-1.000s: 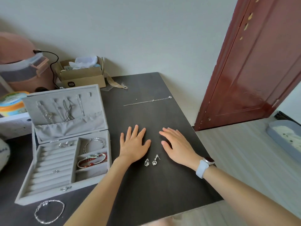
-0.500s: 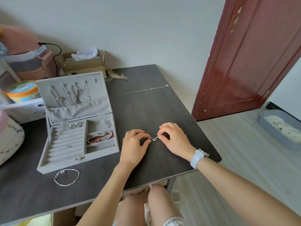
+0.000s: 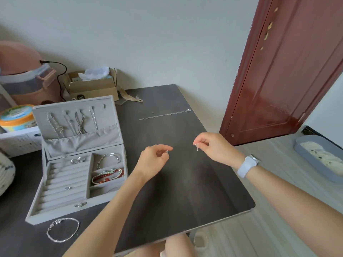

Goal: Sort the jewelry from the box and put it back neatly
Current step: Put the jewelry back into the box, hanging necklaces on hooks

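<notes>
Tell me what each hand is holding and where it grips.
The left hand pinches one small silver earring at its fingertips; the right hand pinches the other earring by its top, letting it dangle.

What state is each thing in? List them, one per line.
jewelry box: open, lid upright.
left hand: raised, pinching a small earring.
right hand: raised, pinching the other earring.
chain necklace: laid straight on the table.
silver bracelet: outside the box.

A dark table stands against a pale wall. At its far left corner sits a cardboard box — a pink bin left of that. Right of the table: a red-brown door, a grey tray.
</notes>
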